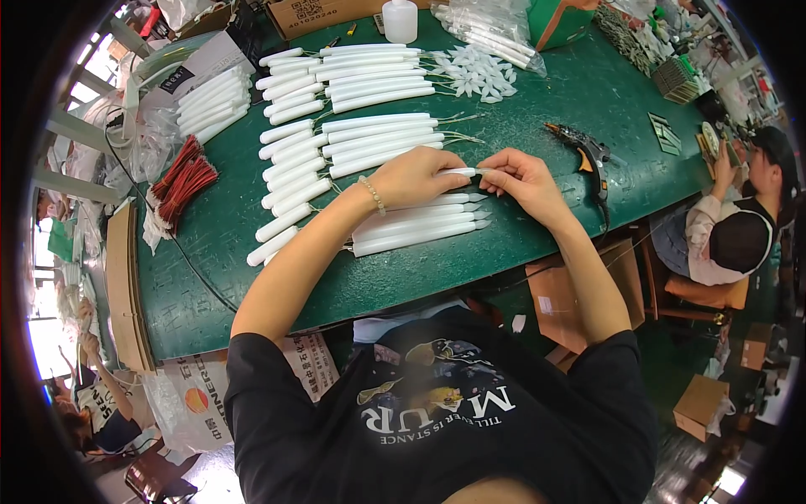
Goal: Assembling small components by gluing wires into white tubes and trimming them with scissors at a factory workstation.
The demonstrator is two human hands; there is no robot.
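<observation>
My left hand (420,178) is closed around a white candle-shaped stick (456,171), whose end sticks out past the fingers. At that end, my right hand (522,181) pinches a small translucent tip (482,171), mostly hidden by the fingers. Just below my hands lie several white LED taper candles (416,235) with pointed, flame-shaped tips. Beyond my left hand, rows of white sticks (382,134) have thin wires coming out of their ends. A pile of clear flame-shaped pieces (483,74) lies farther back.
A black and orange glue gun (588,151) rests right of my hands, its cord running off the table edge. Red wires (180,186) lie at the left. A white bottle (400,21) stands at the back. A person (739,210) sits at the right; an open carton (579,294) stands below the edge.
</observation>
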